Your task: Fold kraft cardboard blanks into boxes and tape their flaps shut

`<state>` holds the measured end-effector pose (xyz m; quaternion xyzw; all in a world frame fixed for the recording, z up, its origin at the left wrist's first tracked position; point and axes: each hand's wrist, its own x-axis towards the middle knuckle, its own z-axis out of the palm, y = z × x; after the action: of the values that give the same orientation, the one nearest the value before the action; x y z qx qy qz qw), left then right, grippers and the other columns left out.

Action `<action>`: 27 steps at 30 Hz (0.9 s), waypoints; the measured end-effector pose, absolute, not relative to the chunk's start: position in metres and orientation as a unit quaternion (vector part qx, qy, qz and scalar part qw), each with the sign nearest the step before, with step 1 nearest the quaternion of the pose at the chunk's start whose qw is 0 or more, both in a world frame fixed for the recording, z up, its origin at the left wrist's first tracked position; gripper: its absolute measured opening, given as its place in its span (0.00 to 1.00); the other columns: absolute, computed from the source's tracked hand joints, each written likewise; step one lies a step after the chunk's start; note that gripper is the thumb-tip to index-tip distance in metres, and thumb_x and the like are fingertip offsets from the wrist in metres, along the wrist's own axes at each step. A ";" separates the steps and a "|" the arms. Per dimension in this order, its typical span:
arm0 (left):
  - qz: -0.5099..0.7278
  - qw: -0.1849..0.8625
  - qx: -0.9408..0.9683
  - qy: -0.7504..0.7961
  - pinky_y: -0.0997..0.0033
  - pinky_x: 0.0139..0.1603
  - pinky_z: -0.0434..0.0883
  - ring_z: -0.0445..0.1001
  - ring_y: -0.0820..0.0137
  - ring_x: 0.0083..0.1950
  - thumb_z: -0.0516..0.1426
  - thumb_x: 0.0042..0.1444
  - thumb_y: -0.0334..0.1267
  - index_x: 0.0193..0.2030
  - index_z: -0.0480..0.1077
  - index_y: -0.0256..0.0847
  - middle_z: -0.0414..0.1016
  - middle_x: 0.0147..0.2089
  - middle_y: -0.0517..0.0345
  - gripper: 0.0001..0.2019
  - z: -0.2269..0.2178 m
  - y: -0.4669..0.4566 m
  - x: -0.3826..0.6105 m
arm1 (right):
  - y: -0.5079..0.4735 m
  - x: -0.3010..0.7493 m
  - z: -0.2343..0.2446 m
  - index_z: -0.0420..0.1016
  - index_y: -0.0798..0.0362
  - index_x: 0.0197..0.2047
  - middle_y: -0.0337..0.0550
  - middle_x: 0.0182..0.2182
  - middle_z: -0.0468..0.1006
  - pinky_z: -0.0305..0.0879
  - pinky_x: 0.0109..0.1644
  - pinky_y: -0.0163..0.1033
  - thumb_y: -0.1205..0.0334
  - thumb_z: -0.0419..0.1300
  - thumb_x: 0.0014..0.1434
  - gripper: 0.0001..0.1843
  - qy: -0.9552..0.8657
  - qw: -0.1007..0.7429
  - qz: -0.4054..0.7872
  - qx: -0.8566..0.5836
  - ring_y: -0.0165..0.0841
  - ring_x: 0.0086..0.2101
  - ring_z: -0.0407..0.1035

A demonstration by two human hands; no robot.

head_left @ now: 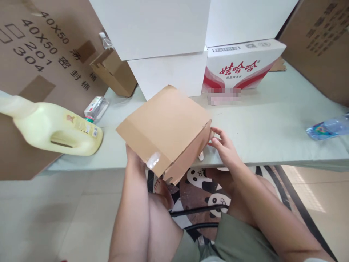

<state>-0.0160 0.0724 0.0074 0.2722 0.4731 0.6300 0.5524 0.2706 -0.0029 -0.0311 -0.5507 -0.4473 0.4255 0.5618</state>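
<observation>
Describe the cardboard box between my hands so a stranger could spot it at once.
Start at the pale green tabletop; at its near edge, find your left hand and right hand. Between them is the tilted brown box. Unlike the brown carton further back, it shows a shiny patch near its closest edge.

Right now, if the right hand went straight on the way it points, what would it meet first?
The right hand would probably meet the cardboard box first; whether they already touch is unclear.
</observation>
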 end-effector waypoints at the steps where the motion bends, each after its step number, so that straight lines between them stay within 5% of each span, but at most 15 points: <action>1: 0.627 0.558 0.260 0.478 0.69 0.28 0.69 0.72 0.72 0.24 0.60 0.57 0.43 0.28 0.67 0.40 0.73 0.23 0.64 0.11 0.006 0.075 -0.018 | -0.004 0.269 -0.030 0.67 0.46 0.57 0.49 0.58 0.71 0.75 0.48 0.48 0.40 0.65 0.56 0.31 -0.436 0.560 0.418 -0.566 0.38 0.45 0.74; 5: 0.609 0.587 0.232 0.479 0.68 0.28 0.71 0.74 0.70 0.25 0.62 0.50 0.39 0.29 0.70 0.39 0.76 0.25 0.61 0.07 0.004 0.072 -0.021 | -0.008 0.264 -0.027 0.64 0.47 0.52 0.47 0.54 0.71 0.74 0.44 0.44 0.43 0.71 0.48 0.33 -0.386 0.572 0.348 -0.635 0.35 0.40 0.73; 9: 0.576 0.667 0.199 0.430 0.61 0.36 0.77 0.80 0.62 0.34 0.62 0.48 0.45 0.32 0.73 0.41 0.80 0.32 0.53 0.10 0.007 0.061 -0.019 | -0.023 0.254 -0.023 0.58 0.44 0.60 0.45 0.53 0.72 0.74 0.50 0.45 0.48 0.74 0.43 0.45 -0.320 0.639 0.324 -0.620 0.37 0.47 0.73; 13: 0.538 0.719 0.193 0.396 0.61 0.40 0.78 0.80 0.61 0.36 0.62 0.50 0.47 0.35 0.75 0.40 0.81 0.36 0.51 0.12 0.012 0.050 -0.008 | -0.058 0.241 -0.017 0.68 0.46 0.46 0.41 0.40 0.79 0.77 0.36 0.39 0.46 0.71 0.50 0.26 -0.263 0.643 0.484 -0.532 0.33 0.34 0.76; 16: 0.544 0.744 0.160 0.354 0.63 0.38 0.78 0.80 0.62 0.36 0.54 0.58 0.55 0.39 0.75 0.40 0.81 0.37 0.49 0.20 0.018 0.045 -0.004 | -0.087 0.249 -0.009 0.69 0.51 0.33 0.31 0.20 0.70 0.59 0.15 0.26 0.47 0.75 0.45 0.24 -0.204 0.626 0.535 -0.530 0.21 0.15 0.58; 19: 0.543 0.753 0.120 0.352 0.71 0.30 0.75 0.80 0.67 0.32 0.45 0.64 0.53 0.39 0.75 0.37 0.80 0.34 0.49 0.24 0.025 0.044 -0.009 | -0.111 0.283 0.010 0.68 0.53 0.28 0.24 0.12 0.58 0.46 0.10 0.21 0.48 0.78 0.38 0.27 -0.149 0.665 0.488 -0.545 0.16 0.11 0.45; 22: 0.542 0.743 0.112 0.375 0.75 0.26 0.71 0.78 0.70 0.27 0.44 0.64 0.47 0.36 0.73 0.35 0.78 0.29 0.52 0.22 0.028 0.045 -0.015 | -0.130 0.331 0.040 0.70 0.51 0.27 0.26 0.16 0.65 0.52 0.10 0.21 0.57 0.79 0.34 0.23 -0.123 0.731 0.346 -0.575 0.17 0.12 0.50; 24: 0.543 0.738 0.114 0.382 0.74 0.25 0.71 0.75 0.71 0.23 0.45 0.63 0.47 0.34 0.73 0.36 0.75 0.26 0.55 0.21 0.029 0.046 -0.015 | -0.138 0.365 0.062 0.74 0.46 0.30 0.29 0.27 0.75 0.55 0.10 0.22 0.63 0.77 0.36 0.19 -0.113 0.757 0.214 -0.607 0.20 0.17 0.60; 27: 0.533 0.741 0.122 0.390 0.74 0.24 0.70 0.74 0.71 0.21 0.47 0.61 0.48 0.33 0.72 0.36 0.73 0.24 0.57 0.20 0.028 0.047 -0.009 | -0.134 0.416 0.088 0.74 0.43 0.28 0.35 0.35 0.78 0.60 0.12 0.25 0.61 0.72 0.46 0.10 -0.133 0.705 0.062 -0.694 0.23 0.21 0.64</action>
<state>-0.0089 0.0471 0.0280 0.1222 0.3900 0.5326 0.7412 0.4159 -0.1335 0.0882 -0.6942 -0.1329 0.0619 0.7047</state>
